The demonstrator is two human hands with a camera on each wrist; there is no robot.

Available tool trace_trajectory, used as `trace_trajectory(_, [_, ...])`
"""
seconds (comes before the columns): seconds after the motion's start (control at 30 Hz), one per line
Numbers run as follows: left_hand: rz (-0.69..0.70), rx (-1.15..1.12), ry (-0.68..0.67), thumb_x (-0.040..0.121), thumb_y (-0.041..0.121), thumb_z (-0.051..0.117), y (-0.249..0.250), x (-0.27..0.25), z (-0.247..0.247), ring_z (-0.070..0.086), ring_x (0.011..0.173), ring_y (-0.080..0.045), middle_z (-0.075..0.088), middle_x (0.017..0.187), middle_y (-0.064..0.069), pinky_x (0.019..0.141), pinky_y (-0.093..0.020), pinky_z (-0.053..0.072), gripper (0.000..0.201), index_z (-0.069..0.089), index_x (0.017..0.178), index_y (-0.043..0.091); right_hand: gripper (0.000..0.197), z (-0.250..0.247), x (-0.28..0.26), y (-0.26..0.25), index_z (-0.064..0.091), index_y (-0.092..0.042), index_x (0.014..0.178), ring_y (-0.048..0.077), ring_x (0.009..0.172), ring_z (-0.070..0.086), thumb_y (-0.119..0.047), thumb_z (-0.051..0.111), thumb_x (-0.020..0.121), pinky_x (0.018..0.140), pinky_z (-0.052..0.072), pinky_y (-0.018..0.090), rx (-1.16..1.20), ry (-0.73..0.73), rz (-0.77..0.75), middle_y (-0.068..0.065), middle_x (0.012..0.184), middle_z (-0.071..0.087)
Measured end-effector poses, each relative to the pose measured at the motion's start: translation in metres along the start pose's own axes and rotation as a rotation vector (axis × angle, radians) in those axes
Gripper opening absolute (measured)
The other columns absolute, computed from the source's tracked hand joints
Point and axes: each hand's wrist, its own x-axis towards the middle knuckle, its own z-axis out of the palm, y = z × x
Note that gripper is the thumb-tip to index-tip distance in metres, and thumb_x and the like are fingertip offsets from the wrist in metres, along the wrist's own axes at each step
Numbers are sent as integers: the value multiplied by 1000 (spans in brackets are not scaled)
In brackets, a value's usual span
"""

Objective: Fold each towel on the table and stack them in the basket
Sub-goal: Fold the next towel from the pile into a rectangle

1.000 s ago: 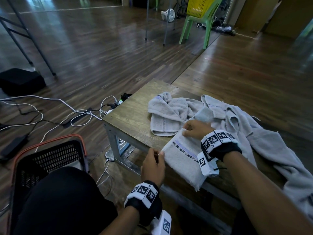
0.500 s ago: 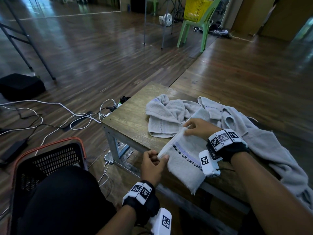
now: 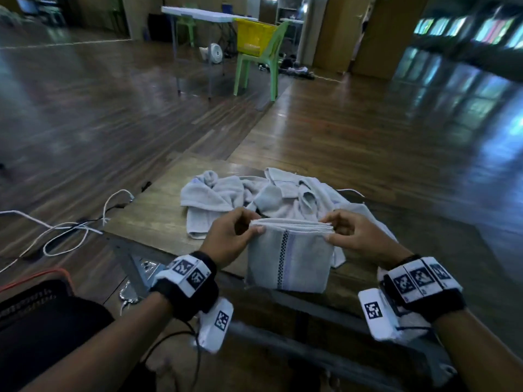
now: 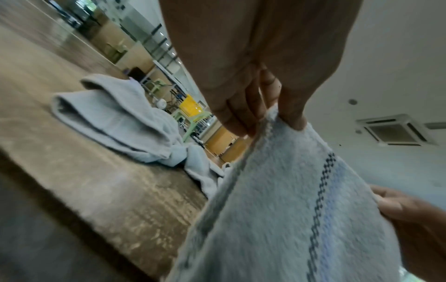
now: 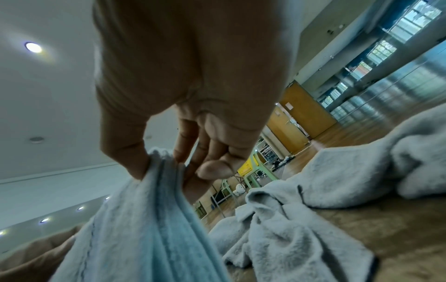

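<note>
The folded pale grey towel with a checked stripe (image 3: 288,261) hangs between the left hand (image 3: 226,239) and right hand (image 3: 359,239), each pinching a top corner above the wooden worktop (image 3: 152,216).

head: looks forward and down from high up, table (image 3: 158,219) low in the middle, far room at 12 | left wrist: very near left hand (image 4: 253,80), looks along it toward 1 | right wrist: very near right hand (image 5: 193,85), looks toward 12 | all share held towel (image 3: 288,258), towel pile (image 3: 226,193)
</note>
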Motion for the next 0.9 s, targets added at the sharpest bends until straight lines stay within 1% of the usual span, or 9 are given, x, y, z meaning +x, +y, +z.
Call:
trace_trajectory(0.13, [13,58,-302,72,50,65,7,23,4,65,89,-23,68,96,-9,79,-36,53,31,61,92,27,15,-12,-30,12,62,-2,97,4,75,63,1,65,82,66,49,15,38,67,40,4,86,65])
trace_trajectory(0.2, [-18,101,-455,73,49,67,8,31,9,64,86,-18,67,92,-5,76,-32,53,33,61,95,25,16,-16,-37,20,62,4,98,3,69,62,0,64,83,62,49,15,41,55,99,6,83,65])
trace_trajectory(0.27, [-35,145,-541,80,38,69,2,35,18,61,79,-10,63,85,5,71,-25,49,21,58,92,26,16,-17,-36,30,63,3,98,7,69,63,-4,65,83,64,50,18,3,30,154,9,83,67])
trace_trajectory(0.37, [-25,242,-545,82,35,67,-12,38,36,57,73,-7,60,79,10,69,-26,47,17,51,85,29,16,-15,-29,44,63,-2,98,3,62,63,-8,66,84,58,48,13,-41,6,240,5,82,68])
trace_trajectory(0.5, [-33,396,-493,84,27,65,-27,46,58,56,75,-17,58,78,7,74,-34,47,15,51,87,26,8,-12,-13,62,59,-14,93,3,47,58,-13,64,87,48,44,12,-114,-3,314,5,79,66])
trace_trajectory(0.6, [0,494,-471,83,21,66,-36,50,71,54,78,-15,65,88,-3,71,-26,40,18,58,97,12,9,-10,-3,80,58,-19,92,3,54,60,-24,64,86,56,44,14,-314,-25,322,-2,73,68])
trace_trajectory(0.7, [45,585,-531,83,18,66,-45,54,77,57,89,-24,64,99,-11,71,-20,32,19,62,98,6,15,-3,1,91,56,-17,97,3,61,57,-26,62,86,60,41,16,-413,-61,318,-5,69,64])
trace_trajectory(0.8, [111,637,-565,83,18,66,-46,59,78,56,96,-27,62,103,-13,77,-24,34,19,67,94,3,21,-1,5,94,53,-16,101,6,61,52,-23,63,85,58,39,17,-468,-46,245,-6,69,56])
trace_trajectory(0.9, [158,702,-595,85,21,63,-46,61,76,56,98,-26,62,106,-10,82,-27,39,21,68,98,5,20,0,7,95,57,-18,104,9,67,56,-26,61,86,63,44,23,-575,-76,212,-4,75,60])
